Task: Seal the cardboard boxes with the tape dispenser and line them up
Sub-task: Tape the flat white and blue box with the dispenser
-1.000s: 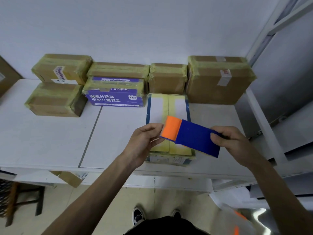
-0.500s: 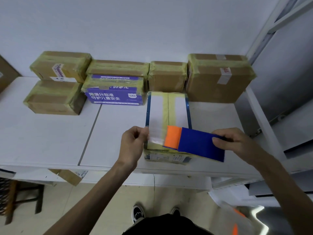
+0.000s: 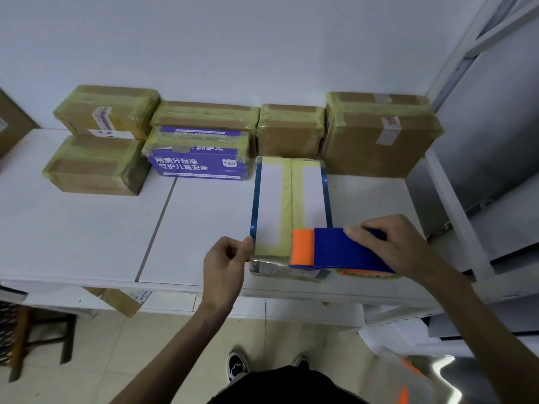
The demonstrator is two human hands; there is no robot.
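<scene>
A white box with blue edges and yellowish tape strips (image 3: 271, 205) lies lengthwise on the white table (image 3: 87, 228), its near end at the table's front edge. My right hand (image 3: 390, 246) grips the blue tape dispenser with an orange roller (image 3: 335, 249), which rests across the box's near right corner. A stretch of clear tape runs from the roller to the box's near left corner, where my left hand (image 3: 227, 258) pinches the tape end with curled fingers. Several taped cardboard boxes (image 3: 291, 129) line the wall behind.
A purple printed box (image 3: 201, 158) and two brown boxes (image 3: 96, 164) sit at the back left. A large taped box (image 3: 376, 132) stands at the back right beside a white shelf frame (image 3: 455, 205). A cardboard piece (image 3: 119, 301) sticks out under the table edge.
Both hands moved down onto the box's near end. My left hand drew the tape end leftward to the near left corner, and the dispenser shifted right and lower onto the box.
</scene>
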